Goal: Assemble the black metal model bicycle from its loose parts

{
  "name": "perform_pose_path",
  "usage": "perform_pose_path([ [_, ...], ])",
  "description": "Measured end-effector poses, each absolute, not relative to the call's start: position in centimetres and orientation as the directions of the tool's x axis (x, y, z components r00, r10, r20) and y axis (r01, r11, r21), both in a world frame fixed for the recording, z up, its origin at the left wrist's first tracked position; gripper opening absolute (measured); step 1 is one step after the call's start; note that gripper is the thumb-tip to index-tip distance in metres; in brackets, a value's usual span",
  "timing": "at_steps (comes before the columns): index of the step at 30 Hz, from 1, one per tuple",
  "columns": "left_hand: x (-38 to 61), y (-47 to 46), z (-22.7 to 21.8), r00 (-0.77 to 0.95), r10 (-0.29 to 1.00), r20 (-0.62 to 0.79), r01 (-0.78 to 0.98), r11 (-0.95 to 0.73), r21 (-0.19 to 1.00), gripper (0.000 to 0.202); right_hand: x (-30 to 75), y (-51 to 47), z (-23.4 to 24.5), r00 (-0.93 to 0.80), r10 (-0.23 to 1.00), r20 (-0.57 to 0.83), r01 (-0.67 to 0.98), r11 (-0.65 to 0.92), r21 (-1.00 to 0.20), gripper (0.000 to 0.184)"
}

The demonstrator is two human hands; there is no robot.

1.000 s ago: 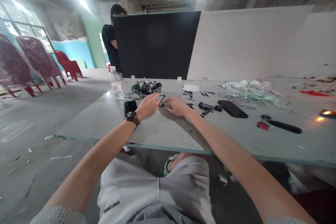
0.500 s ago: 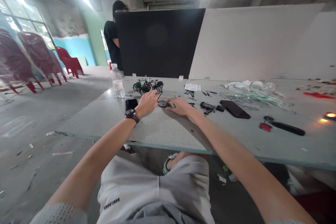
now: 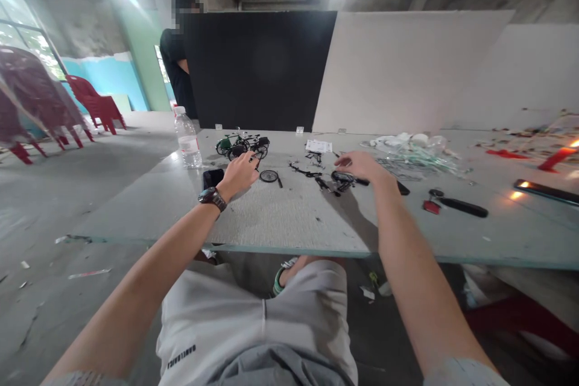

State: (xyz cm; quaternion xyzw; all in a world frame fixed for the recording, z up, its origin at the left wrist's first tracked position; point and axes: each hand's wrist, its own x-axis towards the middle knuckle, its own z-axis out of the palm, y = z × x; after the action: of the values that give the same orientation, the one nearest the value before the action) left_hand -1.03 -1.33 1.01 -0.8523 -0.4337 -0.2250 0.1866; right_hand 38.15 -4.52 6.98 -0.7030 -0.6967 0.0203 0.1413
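Right hand (image 3: pixel 359 166) off the wheel (image 3: pixel 268 176), now above the loose parts (image 3: pixel 344 179).
Half a second ago the person's right fingers were at the wheel; now it lies flat on the surface (image 3: pixel 262 217), just beside the left hand (image 3: pixel 242 170), and the right hand hangs well apart from it, fingers loosely spread with nothing seen between them. The left hand has stayed by the thin black rod (image 3: pixel 257 163), in front of the small bikes (image 3: pixel 242 146); whether it pinches the rod cannot be told, nor whether rod and wheel are joined. Two-handed work at the wheel therefore looks paused, with the right hand free among the parts.
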Motion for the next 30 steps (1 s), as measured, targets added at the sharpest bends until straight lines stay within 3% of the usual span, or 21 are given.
perform_pose_path([
  [7,-1.0,-1.5,0.6,0.508,0.661,0.552,0.821,-0.565,-0.081,0.032,40.6,-5.3,6.8,0.209,0.978,-0.019,0.964,-0.209,-0.165,0.041],
  [11,-1.0,-1.5,0.5,0.499,0.667,0.553,0.823,-0.565,-0.062,0.032,39.9,-5.6,6.5,0.192,0.979,-0.069,0.975,-0.199,-0.101,0.048],
  [16,-1.0,-1.7,0.7,0.506,0.669,0.544,0.819,-0.570,-0.061,0.032,39.4,-5.3,6.1,0.141,0.986,-0.091,0.979,-0.153,-0.137,0.044],
  [23,-0.9,-1.9,0.9,0.497,0.689,0.527,0.824,-0.565,-0.038,0.033,38.9,-4.1,5.2,0.128,0.992,-0.004,0.977,-0.127,-0.170,0.022],
  [30,-1.0,-1.9,0.9,0.491,0.697,0.523,0.828,-0.560,-0.032,0.031,38.4,-3.4,5.0,0.126,0.989,0.072,0.973,-0.109,-0.203,0.024],
])
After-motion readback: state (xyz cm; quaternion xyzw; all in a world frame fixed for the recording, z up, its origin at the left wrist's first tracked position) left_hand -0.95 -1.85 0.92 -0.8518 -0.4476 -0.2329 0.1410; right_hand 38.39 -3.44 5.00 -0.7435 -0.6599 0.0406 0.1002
